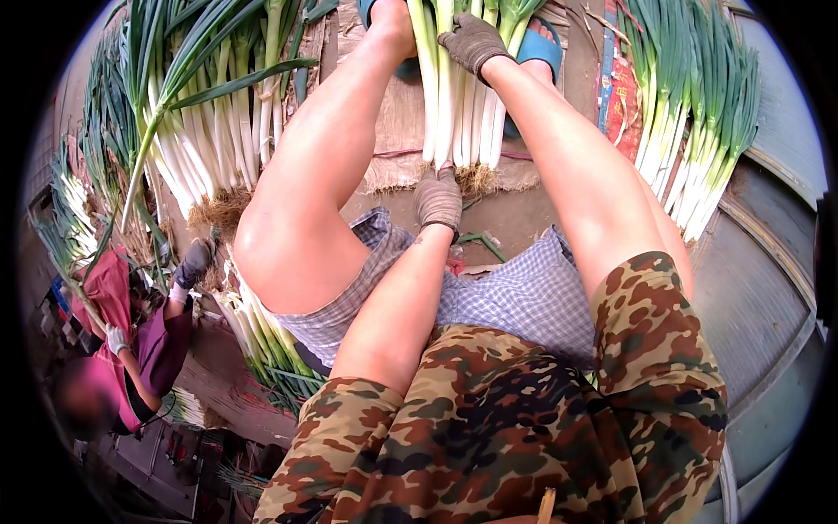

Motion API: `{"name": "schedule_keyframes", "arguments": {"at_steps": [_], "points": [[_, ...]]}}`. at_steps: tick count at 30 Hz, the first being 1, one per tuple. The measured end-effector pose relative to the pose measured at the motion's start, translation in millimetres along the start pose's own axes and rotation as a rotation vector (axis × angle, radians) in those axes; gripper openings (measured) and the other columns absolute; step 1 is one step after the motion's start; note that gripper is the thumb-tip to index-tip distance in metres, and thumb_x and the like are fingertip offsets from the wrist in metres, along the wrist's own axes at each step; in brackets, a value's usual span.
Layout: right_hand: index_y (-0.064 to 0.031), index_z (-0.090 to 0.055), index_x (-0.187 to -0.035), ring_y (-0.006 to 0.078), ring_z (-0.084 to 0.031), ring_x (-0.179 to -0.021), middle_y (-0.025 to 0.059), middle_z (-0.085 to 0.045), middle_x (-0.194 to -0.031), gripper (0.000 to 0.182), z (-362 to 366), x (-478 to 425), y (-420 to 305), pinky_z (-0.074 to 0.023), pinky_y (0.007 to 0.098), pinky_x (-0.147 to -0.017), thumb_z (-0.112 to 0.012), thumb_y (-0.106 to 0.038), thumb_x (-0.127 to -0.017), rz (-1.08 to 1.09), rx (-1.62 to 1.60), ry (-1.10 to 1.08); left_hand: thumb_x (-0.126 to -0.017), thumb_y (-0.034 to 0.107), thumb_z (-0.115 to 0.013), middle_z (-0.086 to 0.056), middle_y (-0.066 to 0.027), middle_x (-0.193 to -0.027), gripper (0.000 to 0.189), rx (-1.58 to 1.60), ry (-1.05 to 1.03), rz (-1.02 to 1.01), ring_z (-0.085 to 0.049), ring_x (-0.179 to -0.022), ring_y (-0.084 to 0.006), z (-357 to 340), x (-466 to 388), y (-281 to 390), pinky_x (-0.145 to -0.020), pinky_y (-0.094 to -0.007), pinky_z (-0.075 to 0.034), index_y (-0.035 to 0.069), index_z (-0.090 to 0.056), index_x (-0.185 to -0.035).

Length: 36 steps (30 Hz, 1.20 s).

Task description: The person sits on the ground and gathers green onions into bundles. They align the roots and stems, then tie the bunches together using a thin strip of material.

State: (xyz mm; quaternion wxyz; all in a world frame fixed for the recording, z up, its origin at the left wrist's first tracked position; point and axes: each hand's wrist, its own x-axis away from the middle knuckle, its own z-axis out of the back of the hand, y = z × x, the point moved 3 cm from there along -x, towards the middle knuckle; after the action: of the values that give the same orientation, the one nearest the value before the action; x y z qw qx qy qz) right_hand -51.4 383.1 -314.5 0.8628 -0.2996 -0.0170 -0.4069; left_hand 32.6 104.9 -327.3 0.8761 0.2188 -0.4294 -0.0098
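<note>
White-stemmed green onions (466, 118) lie side by side between my feet, roots towards me, on a flattened brown sack (393, 131). My left hand (437, 200), in a brown knit glove, touches the root end of one stalk with its fingers; its grip is partly hidden. Farther out, my right hand (476, 44), gloved alike, rests over the upper stems with its fingers curled at them. Whether it grips them is unclear. A dark red strap (399, 153) runs across the sack under the stalks.
Large bunches of green onions (209, 131) stand at the left, others (694, 131) at the right beside metal panels (759, 301). More onions (262, 327) lie by my left thigh. A co-worker (131, 354) with a gloved hand on a stalk is at the lower left.
</note>
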Motion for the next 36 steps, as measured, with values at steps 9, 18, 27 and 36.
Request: {"name": "schedule_keyframes", "arguments": {"at_steps": [9, 18, 27, 36], "points": [[-0.0127, -0.056, -0.122, 0.0404, -0.063, -0.102, 0.022, -0.066, -0.109, 0.044, 12, 10, -33, -0.0504, 0.0473, -0.09, -0.064, -0.032, -0.084, -0.152, -0.085, -0.028, -0.102, 0.038, -0.046, -0.063, -0.0132, -0.078, 0.04, 0.423, -0.096, 0.101, -0.058, -0.054, -0.0182, -43, -23, -37, -0.046, -0.0339, -0.046, 0.001, -0.052, -0.116], [-0.0142, -0.056, -0.119, 0.0411, -0.065, -0.097, 0.0234, -0.067, -0.103, 0.038, 5, 6, -34, -0.051, 0.0494, -0.086, -0.058, -0.032, -0.086, -0.207, -0.046, 0.028, -0.091, 0.034, -0.062, -0.06, -0.0277, -0.117, 0.051, 0.063, 0.389, 0.028, -0.058, -0.111, -0.041, 12, 7, 17, -0.096, -0.0437, -0.044, -0.002, -0.054, -0.127], [-0.0074, -0.053, -0.132, 0.0378, -0.063, -0.107, 0.0213, -0.065, -0.117, 0.055, 9, 15, -36, -0.0489, 0.0428, -0.094, -0.064, -0.035, -0.085, -0.137, -0.043, 0.011, -0.09, 0.028, -0.064, -0.051, -0.0297, -0.133, 0.059, 0.209, 0.093, -0.05, -0.05, -0.125, -0.0412, 1, -31, 11, -0.105, -0.0435, -0.04, -0.004, -0.047, -0.137], [-0.0017, -0.045, -0.136, 0.0385, -0.065, -0.1, 0.0223, -0.068, -0.107, 0.066, 44, 25, -30, -0.049, 0.0441, -0.088, -0.066, -0.034, -0.083, -0.021, 0.025, -0.013, -0.087, 0.037, -0.066, -0.052, -0.0306, -0.129, 0.066, 0.137, 0.233, -0.061, -0.052, -0.119, -0.0425, 14, -13, 20, -0.102, -0.0455, -0.042, -0.007, -0.047, -0.133]]}}
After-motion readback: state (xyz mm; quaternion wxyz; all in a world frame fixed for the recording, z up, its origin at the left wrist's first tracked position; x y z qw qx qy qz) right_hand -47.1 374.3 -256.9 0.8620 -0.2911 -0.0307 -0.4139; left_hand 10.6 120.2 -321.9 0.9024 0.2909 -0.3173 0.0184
